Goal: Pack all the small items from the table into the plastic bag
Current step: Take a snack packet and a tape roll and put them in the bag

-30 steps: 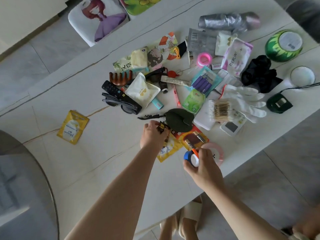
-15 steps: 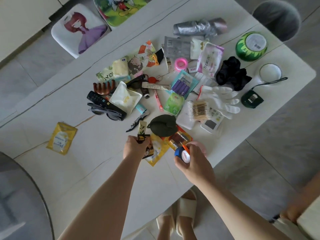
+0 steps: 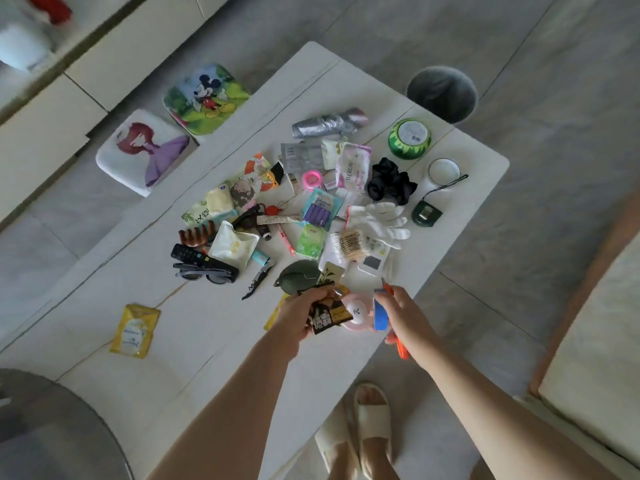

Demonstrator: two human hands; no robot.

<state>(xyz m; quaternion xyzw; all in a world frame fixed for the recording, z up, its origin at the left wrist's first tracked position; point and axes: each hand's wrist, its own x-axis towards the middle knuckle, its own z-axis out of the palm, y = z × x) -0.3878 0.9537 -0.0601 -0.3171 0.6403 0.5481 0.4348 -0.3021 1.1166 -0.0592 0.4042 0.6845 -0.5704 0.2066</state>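
White marble-look bench carries a heap of small items near its middle, seen from above by a head camera. At the near edge of the heap, the left hand is curled around a few small dark and yellow sachets, holding them just above the surface. Just beside it, the right hand grips a blue roll of tape together with an orange stick-shaped thing whose kind cannot be told. Between the two hands lies a round pink case on the bench.

Just beyond the hands sit a dark green pouch, a pack of cotton swabs and a pair of white gloves. Further left are black sunglasses, a black remote control, a brown hair claw and a corkscrew. Toward the far side lie a purple-and-teal packet, a pink ring, a black scrunchie, a folded silver umbrella and a green watermelon-pattern bowl. A yellow sachet lies alone, well apart on the left.

No plastic bag can be made out in this view.

Two cartoon-print cushions rest on the floor beyond the bench, and the person's feet in pale slippers show below
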